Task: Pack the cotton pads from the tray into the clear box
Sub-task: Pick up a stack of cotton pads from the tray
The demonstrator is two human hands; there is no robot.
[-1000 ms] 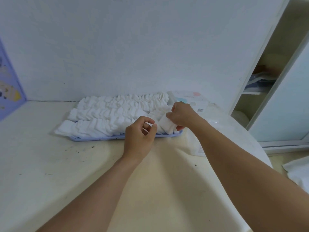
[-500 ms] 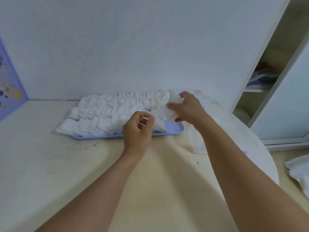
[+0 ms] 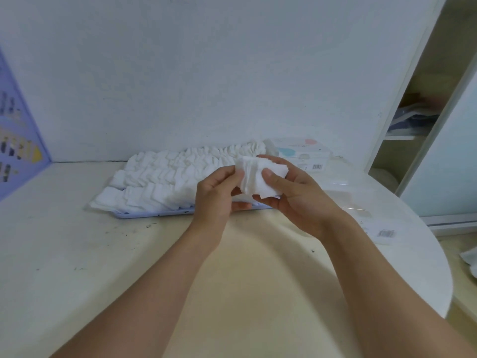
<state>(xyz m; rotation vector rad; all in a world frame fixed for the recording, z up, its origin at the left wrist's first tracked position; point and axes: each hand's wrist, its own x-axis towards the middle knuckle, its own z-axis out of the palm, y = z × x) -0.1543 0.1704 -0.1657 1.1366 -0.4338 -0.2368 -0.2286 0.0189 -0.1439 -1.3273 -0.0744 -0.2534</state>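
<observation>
While rows of white cotton pads (image 3: 165, 182) lie overlapped on the lilac tray (image 3: 154, 215) at the back left of the cream table (image 3: 77, 254), the left hand (image 3: 215, 200) pinches the near edge of a lifted stack of pads (image 3: 254, 178) — held just above the tray's right end. On the stack's other side the right hand (image 3: 291, 200) grips it, thumb on top, fingers curled beneath. Further right lies the clear box (image 3: 343, 195), with a printed carton (image 3: 302, 153) behind it.

Head view looks down, close over table (image 3: 77, 254).
</observation>
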